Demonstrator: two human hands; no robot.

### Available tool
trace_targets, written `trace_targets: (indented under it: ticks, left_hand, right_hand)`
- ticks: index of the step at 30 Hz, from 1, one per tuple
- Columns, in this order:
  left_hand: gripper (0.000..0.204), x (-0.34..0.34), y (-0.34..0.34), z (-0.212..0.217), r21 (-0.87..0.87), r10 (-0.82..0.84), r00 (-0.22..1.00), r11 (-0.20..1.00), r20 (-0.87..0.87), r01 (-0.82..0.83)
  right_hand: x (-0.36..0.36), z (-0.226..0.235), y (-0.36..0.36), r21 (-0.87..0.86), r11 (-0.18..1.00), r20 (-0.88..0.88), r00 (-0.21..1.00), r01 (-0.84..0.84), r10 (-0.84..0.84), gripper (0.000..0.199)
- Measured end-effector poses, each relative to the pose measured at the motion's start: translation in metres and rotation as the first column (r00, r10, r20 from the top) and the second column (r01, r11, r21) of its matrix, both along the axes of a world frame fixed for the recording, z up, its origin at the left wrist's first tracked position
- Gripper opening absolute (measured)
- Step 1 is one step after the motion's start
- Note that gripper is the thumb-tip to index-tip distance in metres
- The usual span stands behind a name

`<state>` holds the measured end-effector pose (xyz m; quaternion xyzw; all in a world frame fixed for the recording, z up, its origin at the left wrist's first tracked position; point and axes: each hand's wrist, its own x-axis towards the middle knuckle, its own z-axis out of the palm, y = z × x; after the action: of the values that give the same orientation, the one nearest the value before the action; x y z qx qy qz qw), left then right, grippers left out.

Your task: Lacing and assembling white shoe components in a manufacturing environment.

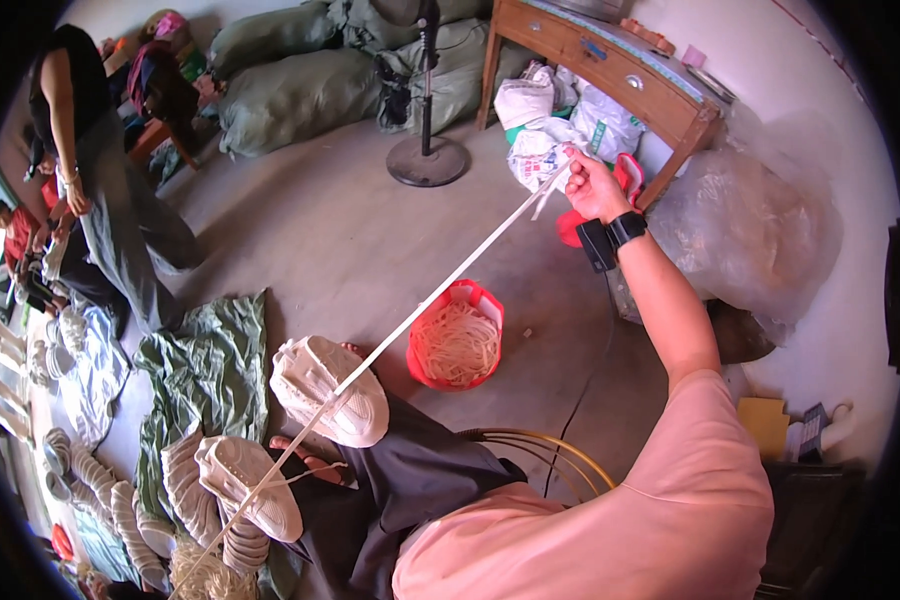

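My right hand point(595, 187) is raised at the upper right, fingers pinched on one end of a long white shoelace point(460, 270). The lace stretches taut down to the lower left, passing across two white shoes, and leaves the picture at the bottom edge. One white shoe point(330, 392) rests on my knee; the other white shoe point(250, 487) lies on my other leg, a loose lace end sticking out beside it. My left hand is out of sight. Beyond my knee stands a red bucket point(414, 352) with many white laces in it.
Stacked shoes point(185, 470) and a heap of laces point(210, 575) sit at lower left beside a green sheet point(210, 350). A stand's round base point(427, 162), a wooden desk point(610, 60), plastic bags point(750, 220) and big sacks point(300, 100) lie farther off. People point(100, 170) are at left.
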<state>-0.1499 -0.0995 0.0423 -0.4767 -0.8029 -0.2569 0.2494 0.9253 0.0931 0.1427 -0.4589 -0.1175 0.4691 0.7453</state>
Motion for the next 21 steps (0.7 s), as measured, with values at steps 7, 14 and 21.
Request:
trace_targets:
  ticks: [7, 14, 21]
  left_hand:
    - [0.029, 0.053, 0.03, 0.02, 0.137, -0.113, 0.973, 0.987, 0.203, 0.087]
    - [0.029, 0.101, 0.054, 0.067, 0.294, -0.242, 0.902, 0.946, 0.358, 0.137]
    - [0.029, 0.107, 0.043, 0.147, 0.44, -0.335, 0.824, 0.89, 0.457, 0.117]
  right_hand:
    - [0.066, 0.045, -0.05, 0.056, 0.981, 0.093, 0.978, 0.184, -0.189, 0.014]
    - [0.101, 0.075, -0.105, 0.08, 0.937, 0.202, 0.915, 0.339, -0.349, 0.014]
    - [0.115, 0.086, -0.139, 0.119, 0.912, 0.236, 0.881, 0.392, -0.41, 0.012]
